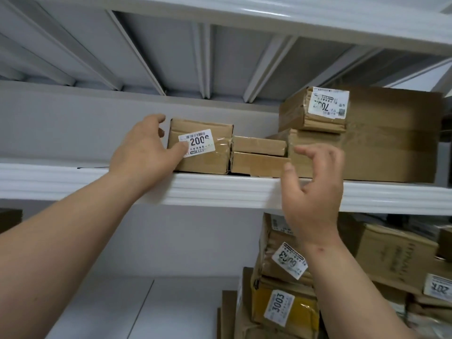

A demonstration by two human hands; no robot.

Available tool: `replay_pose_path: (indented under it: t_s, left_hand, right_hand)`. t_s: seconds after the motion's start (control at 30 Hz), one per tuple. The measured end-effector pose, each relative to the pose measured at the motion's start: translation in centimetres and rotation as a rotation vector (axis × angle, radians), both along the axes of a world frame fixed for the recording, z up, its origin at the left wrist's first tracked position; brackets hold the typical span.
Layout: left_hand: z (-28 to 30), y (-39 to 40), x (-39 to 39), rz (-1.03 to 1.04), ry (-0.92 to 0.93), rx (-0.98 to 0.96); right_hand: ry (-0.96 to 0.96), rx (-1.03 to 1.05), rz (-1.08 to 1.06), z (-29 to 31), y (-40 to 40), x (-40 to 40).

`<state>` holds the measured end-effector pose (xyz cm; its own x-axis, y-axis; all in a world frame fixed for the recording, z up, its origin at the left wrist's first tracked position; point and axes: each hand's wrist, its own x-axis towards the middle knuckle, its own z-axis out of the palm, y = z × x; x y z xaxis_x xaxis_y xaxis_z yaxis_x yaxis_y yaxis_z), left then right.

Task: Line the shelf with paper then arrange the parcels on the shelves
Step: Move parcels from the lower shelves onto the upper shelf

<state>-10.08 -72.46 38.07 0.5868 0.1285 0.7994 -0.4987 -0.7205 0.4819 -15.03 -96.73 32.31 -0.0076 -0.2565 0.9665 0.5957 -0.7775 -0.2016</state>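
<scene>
Up at the middle shelf [220, 189] now, and the arranging is well under way. The left hand [146, 150], centre-left of the frame, grips the small cardboard parcel labelled 200-something [203, 152], thumb across its label, fingers hooked round its left side. The parcel sits on the shelf edge, touching two flat cartons [259, 155] stacked just to its right. The right hand [315, 189], centre-right, hovers in front of the shelf lip with fingers loosely spread and curved, holding nothing.

Progress, as I judge it: the lining looks done, though only a dark sliver shows under the parcels, so I cannot confirm paper there. Count on this shelf: five parcels — the labelled one, the two flat cartons, a big box [391, 152] at right and a 700-series box [315, 108] atop it. Plenty left: the left stretch of this shelf is bare, and a heap of parcels [288, 285], at least six, crowds the lower right.
</scene>
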Motion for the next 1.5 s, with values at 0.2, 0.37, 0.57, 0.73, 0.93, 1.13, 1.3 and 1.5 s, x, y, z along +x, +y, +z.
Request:
replay_pose_path:
  t_s: [0.2,0.37,0.57,0.73,0.93,1.13,1.3,1.5]
  left_hand:
    - [-4.5,-0.9,-2.4,0.047,-0.511,-0.076]
    - [-13.2,-6.7,-5.9,-0.326,-0.456,-0.186]
    - [-17.6,-13.4,-3.0,-0.577,0.337,0.023]
    - [-15.7,-15.5,-2.8,-0.761,0.684,-0.312]
    - [-14.4,-14.8,-4.9,-0.694,0.660,-0.374]
    - [-13.0,-12.5,-6.3,-0.554,0.521,-0.414]
    - [-12.2,-10.6,-7.5,-0.473,0.374,-0.272]
    - [-11.1,-9.5,-9.2,-0.325,0.132,-0.014]
  right_hand:
    - [0.155,0.170,-0.010,-7.2,-1.8,-1.6]
    - [0.555,0.281,-0.160,-10.6,-2.7,-1.6]
    - [0.940,0.125,-0.291,-10.6,-1.6,-0.6]
    - [1.049,0.150,-0.306,-10.3,-1.5,-0.2]
    - [0.941,0.149,-0.245,-10.4,-1.7,-0.9]
    - [0.835,0.139,-0.056,-9.6,-2.1,-3.3]
    - [0.833,0.089,0.104,-7.3,-2.9,-5.6]
    - [0.935,-0.009,0.356,-4.8,-3.3,-9.2]
